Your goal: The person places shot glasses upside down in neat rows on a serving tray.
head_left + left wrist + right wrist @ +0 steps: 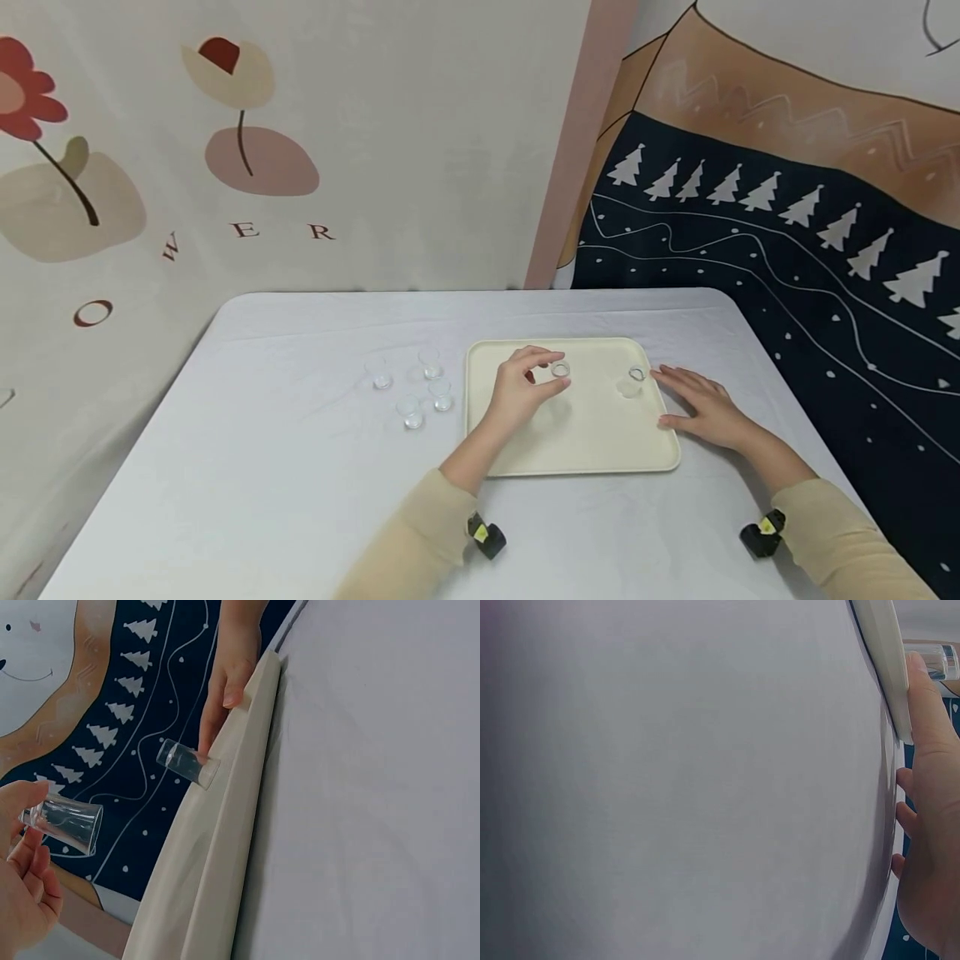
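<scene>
My left hand (517, 387) pinches a small clear glass (71, 823) between thumb and fingers, above the middle of the cream tray (577, 454). Its wider end faces down toward the tray. A second clear glass (632, 383) stands upside down near the tray's right edge, thick base on top. My right hand (708, 408) lies along that right edge, fingers extended and holding nothing. In the right wrist view, its thumb (928, 712) touches the tray rim beside the standing glass.
Several more clear glasses (412, 414) stand upright on the white-clothed table (300, 467), left of the tray. A printed wall cloth (420, 167) hangs behind the table, and a dark cloth with white trees (750, 250) hangs on the right.
</scene>
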The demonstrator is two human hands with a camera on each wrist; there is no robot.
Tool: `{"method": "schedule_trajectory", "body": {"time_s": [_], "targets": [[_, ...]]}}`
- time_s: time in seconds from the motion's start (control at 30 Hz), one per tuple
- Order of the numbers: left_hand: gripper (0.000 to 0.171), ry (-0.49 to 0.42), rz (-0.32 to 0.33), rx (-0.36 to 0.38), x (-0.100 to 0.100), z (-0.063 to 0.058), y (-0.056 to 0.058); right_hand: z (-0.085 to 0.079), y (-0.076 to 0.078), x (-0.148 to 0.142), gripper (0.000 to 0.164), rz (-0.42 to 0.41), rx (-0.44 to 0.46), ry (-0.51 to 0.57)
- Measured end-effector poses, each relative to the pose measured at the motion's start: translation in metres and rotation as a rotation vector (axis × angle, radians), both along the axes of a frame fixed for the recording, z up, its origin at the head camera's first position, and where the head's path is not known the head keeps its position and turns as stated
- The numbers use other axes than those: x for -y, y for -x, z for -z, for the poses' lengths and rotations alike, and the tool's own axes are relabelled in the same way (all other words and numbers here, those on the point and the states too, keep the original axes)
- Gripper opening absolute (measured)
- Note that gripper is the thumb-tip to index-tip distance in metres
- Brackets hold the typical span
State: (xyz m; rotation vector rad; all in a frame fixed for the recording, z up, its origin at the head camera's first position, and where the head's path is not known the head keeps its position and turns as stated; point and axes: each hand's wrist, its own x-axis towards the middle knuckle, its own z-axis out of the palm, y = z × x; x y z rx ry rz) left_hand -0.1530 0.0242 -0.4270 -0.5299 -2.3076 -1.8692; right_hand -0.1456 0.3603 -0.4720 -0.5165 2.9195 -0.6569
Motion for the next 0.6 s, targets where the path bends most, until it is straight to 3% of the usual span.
{"method": "schedule_trajectory", "body": {"time_s": [0.6], "targets": [[0.032, 0.028, 0.018, 0.062, -0.041, 0.014, 0.009, 0.002, 0.0, 0.0, 0.08, 0.01, 0.004, -0.006]]}}
